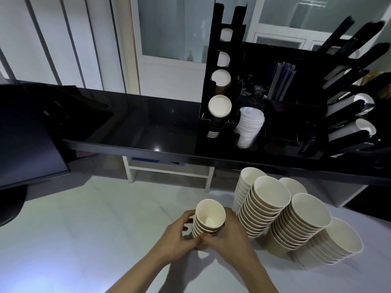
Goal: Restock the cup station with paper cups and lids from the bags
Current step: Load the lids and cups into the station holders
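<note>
A short stack of beige paper cups (pixel 209 216) stands upright on the white table, low in the middle of the head view. My left hand (pixel 179 235) grips its left side and my right hand (pixel 229 233) wraps round its right side. To the right stand several taller leaning stacks of paper cups (pixel 273 206). On the black counter behind is the black cup station (pixel 224 92), with cup bottoms showing in its round slots and a stack of white lids (pixel 249 125) in its front tray.
The white table (pixel 95 240) spreads out to the left of my hands. A black counter (pixel 137 127) runs across the middle, and a dark monitor (pixel 27 149) sits at the left. A second black rack with cups (pixel 355 106) stands at the right. Straws (pixel 281 81) stand in the station.
</note>
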Tool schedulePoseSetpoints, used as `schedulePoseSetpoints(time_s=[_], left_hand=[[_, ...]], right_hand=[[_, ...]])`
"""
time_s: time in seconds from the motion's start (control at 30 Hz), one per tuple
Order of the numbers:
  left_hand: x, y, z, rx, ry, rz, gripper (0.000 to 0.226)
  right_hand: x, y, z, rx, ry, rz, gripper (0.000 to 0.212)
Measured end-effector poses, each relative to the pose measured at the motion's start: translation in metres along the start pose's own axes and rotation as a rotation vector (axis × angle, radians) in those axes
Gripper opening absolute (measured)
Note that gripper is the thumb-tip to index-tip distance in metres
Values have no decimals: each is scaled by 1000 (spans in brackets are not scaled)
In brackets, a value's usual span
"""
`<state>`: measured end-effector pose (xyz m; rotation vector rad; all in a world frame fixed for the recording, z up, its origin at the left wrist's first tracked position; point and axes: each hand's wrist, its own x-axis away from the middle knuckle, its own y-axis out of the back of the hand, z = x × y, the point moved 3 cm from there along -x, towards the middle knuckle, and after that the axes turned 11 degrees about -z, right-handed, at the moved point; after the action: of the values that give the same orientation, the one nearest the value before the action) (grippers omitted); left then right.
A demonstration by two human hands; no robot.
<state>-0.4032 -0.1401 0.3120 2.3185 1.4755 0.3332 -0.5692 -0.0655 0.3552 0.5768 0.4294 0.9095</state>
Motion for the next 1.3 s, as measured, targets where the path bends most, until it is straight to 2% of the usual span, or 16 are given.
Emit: schedulePoseSetpoints(time_s=[0.27,0.43,0.67,1.0,1.13,1.3], left_hand=[[2,-2,-3,50,13,3,69],[5,-1,-2,101,21,22,71],[10,3,-4,173,72,30,72],[13,4,-6,150,86,5,68],[14,0,-6,131,90,-32,72],[15,-4,-6,147,86,-63,72]], right_hand=[[-1,2,0,-83,-44,52,93],[0,4,2,-38,-19,59,86],[3,0,2,2,8,58,90],[9,-6,-2,-123,-34,69,91],[11,-15,-2,-152,-58,-7,94],[9,-18,-3,-107,-45,-61,88]])
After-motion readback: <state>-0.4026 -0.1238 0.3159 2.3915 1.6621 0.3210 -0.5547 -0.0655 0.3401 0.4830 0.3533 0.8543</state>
